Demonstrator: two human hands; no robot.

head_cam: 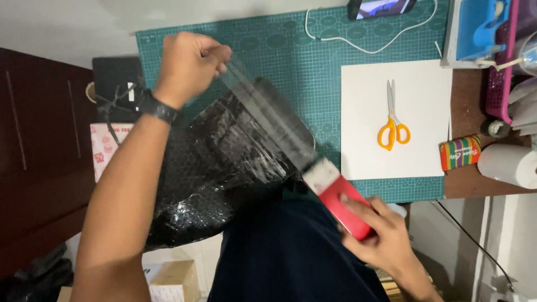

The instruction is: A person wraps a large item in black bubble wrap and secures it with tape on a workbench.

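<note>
My left hand point(187, 64) is raised over the green cutting mat point(313, 61) and pinches the free end of a strip of clear tape point(268, 114). The tape stretches diagonally down to a red tape dispenser point(338, 198), which my right hand point(383, 237) grips near my lap. Under the stretched tape lies a parcel wrapped in black bubble wrap point(218, 173), hanging partly off the mat's front edge. A dark watch sits on my left wrist.
A white sheet point(425, 145) on the mat carries orange-handled scissors point(392, 120). A phone point(380, 8) with a white cable point(358, 42) lies at the back. Right side: a blue container point(475, 28), a striped small box point(460, 152), a paper roll point(509, 163). Cardboard boxes point(170, 279) sit below left.
</note>
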